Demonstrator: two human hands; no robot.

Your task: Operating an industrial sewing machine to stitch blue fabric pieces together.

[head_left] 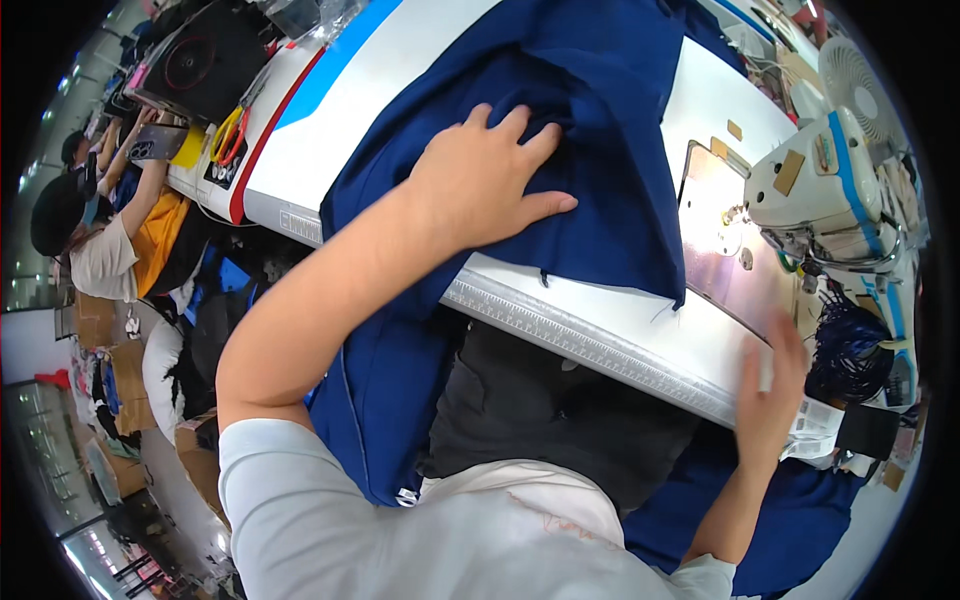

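Navy blue fabric (610, 200) lies in loose folds over the white sewing table (610, 290) and hangs down past its front edge on the left. On top of it my left hand (480, 175) rests palm down, fingers spread. My right hand (775, 390) is at the table's front edge on the right, blurred by motion, its thumb apart from its stretched fingers. Nothing shows in its grasp. Between the fabric and the right side stands a white and blue sewing machine (825, 185), its lamp lighting the metal plate (715, 265) by the needle.
A metal ruler strip (590, 340) runs along the front edge. Dark thread strands (850, 345) bunch beside the machine, and a white fan (850, 80) stands behind it. At far left are orange-handled scissors (230, 135) and a co-worker in a cap (60, 215). More navy fabric (780, 510) hangs at lower right.
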